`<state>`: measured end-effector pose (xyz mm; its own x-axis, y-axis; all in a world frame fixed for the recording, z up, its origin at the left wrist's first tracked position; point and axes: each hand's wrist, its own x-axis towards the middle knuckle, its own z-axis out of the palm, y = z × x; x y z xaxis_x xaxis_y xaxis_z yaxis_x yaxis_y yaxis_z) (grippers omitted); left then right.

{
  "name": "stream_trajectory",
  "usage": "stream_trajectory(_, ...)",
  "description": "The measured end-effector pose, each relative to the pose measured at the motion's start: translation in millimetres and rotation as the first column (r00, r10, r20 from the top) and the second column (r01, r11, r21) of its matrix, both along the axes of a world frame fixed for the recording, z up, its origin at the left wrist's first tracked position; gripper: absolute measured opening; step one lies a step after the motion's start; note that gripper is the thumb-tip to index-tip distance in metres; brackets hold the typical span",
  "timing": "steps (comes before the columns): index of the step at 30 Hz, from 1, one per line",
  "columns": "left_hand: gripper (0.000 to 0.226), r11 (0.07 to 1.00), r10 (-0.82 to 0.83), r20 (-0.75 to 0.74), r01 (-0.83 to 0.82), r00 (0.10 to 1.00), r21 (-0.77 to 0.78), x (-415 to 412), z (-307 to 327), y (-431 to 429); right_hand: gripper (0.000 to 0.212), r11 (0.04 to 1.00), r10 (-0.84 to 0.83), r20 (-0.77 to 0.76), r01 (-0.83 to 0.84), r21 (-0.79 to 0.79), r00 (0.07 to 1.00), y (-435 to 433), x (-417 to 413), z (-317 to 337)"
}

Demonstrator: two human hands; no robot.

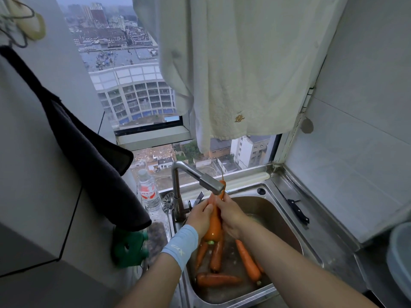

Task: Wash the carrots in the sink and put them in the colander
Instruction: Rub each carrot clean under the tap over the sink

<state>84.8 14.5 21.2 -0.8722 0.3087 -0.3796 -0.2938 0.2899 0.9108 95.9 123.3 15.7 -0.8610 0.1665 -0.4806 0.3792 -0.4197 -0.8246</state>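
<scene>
Head view: left hand (200, 216) and right hand (230, 215) grip one carrot (214, 227) under the faucet (211, 183); bottle (149, 194) label illegible.

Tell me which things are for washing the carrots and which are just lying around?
For the job: held carrot, left hand, right hand, tap, sink, loose carrots in the sink.
Just lying about: water bottle, knife, white towel, dark cloth.

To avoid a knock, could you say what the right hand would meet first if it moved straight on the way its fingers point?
Most likely the tap spout: the right hand grips the carrot with fingers pointing up along it, and the spout's end sits above them, though depth is unclear.
</scene>
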Motion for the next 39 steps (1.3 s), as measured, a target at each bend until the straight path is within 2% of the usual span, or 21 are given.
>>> stream_trajectory(3,0.034,0.997,-0.04,0.078,0.035,0.996,0.064,-3,-1,-6,0.03,0.999,0.022,-0.015,-0.023,-0.039,1.0,6,0,-2)
stream_trajectory(7,0.032,0.985,-0.134,0.129,0.118,0.983,0.126,-7,-3,-13,0.023,0.996,-0.019,0.029,0.017,0.088,0.999,4,0,-1)
stream_trajectory(10,0.027,0.986,-0.089,0.14,0.068,0.986,0.152,-5,-3,-11,0.028,0.978,-0.076,0.077,0.059,0.201,0.994,0,0,-2)
stream_trajectory(13,0.021,0.997,0.031,0.107,-0.039,0.994,0.067,-5,-3,-3,0.03,0.957,-0.052,0.086,0.026,0.288,0.995,-3,3,-2)
stream_trajectory(16,0.033,0.991,0.127,0.104,-0.13,0.986,0.025,-11,-13,-3,0.024,0.984,0.073,0.046,-0.079,0.161,0.996,-13,6,-3)
stream_trajectory(19,0.034,0.988,0.15,0.153,-0.152,0.977,0.001,-20,-28,-7,0.043,0.988,0.141,0.022,-0.142,0.065,0.99,-18,4,-12)
stream_trajectory(22,0.034,0.992,0.123,0.203,-0.123,0.972,-0.01,-22,-23,-14,0.045,0.976,0.136,0.026,-0.139,0.168,0.99,-23,2,-14)
stream_trajectory(25,0.025,0.996,0.085,0.237,-0.088,0.968,-0.002,-21,-18,-20,0.04,0.905,0.143,0.054,-0.153,0.397,0.988,-26,1,-11)
stream_trajectory(27,0.025,0.997,0.057,0.251,-0.069,0.966,0.039,-18,-15,-21,0.036,0.855,0.147,0.064,-0.159,0.494,0.987,-24,0,-13)
stream_trajectory(32,0.038,0.989,0.106,0.13,-0.118,0.986,0.087,-24,-11,-15,0.036,0.763,0.282,0.066,-0.265,0.589,0.957,-17,13,-19)
stream_trajectory(34,0.044,0.992,0.119,0.076,-0.123,0.99,0.039,-26,-12,-14,0.033,0.712,0.375,0.09,-0.349,0.61,0.923,-10,20,-17)
stream_trajectory(37,0.04,0.982,0.18,0.049,-0.182,0.982,0.055,-23,-13,-10,0.039,0.663,0.458,0.146,-0.447,0.6,0.877,6,21,-13)
stream_trajectory(39,0.034,0.978,0.208,0.021,-0.208,0.978,0.019,-19,-16,-5,0.044,0.585,0.507,0.212,-0.514,0.627,0.835,18,19,-9)
